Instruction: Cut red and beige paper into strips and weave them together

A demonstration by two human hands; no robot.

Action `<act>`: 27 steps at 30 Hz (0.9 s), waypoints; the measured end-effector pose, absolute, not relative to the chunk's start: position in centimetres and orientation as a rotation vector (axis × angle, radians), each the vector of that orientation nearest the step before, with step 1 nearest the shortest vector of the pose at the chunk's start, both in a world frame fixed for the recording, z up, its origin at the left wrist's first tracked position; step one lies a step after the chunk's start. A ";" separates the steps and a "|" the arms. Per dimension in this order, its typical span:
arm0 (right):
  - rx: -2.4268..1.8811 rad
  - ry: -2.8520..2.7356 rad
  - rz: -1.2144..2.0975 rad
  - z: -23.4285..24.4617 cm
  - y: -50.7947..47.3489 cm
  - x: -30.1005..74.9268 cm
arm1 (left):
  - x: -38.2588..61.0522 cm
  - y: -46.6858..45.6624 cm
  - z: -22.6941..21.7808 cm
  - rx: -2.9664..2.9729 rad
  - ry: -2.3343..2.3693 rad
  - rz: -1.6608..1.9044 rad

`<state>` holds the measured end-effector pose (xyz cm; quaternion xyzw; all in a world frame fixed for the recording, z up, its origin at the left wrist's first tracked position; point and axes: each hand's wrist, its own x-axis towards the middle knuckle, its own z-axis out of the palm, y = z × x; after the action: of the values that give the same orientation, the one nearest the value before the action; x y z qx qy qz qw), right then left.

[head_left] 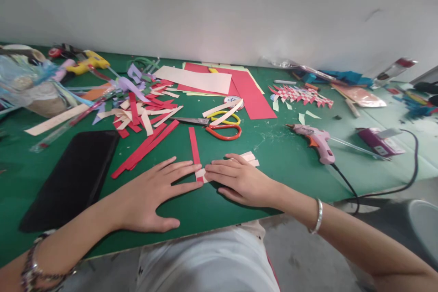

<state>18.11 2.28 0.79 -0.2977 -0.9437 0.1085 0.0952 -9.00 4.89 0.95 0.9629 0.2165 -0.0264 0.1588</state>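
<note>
Flat on the green table, my left hand (150, 196) has its fingers spread, the fingertips touching a red paper strip (194, 143) and the woven corner where it crosses pale strips. My right hand (241, 180) lies palm down over the pale paper strips (251, 159), its fingers extended and close together at the same corner. The ends of these strips show beyond my right knuckles; their middle is hidden under the hand. Loose red strips (147, 148) lie beyond my left hand. Scissors (223, 131) with orange and yellow handles rest just past both hands.
A black phone-like slab (73, 173) lies at the left. Red and cream strips (145, 109) are heaped behind it, near a yellow glue gun (89, 62). Red card sheets (253, 96) lie at the back. A pink glue gun (318, 141) with a cord sits right.
</note>
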 end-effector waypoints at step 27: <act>-0.933 -2.490 0.720 2.6 15.2 5.8 | -9.0 4.6 1.7 2.690 0.664 -0.141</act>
<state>5.77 15.23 2.60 -0.3323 -0.8870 0.2565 0.1922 -9.00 4.62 1.70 0.9533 0.2352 -0.0498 0.1826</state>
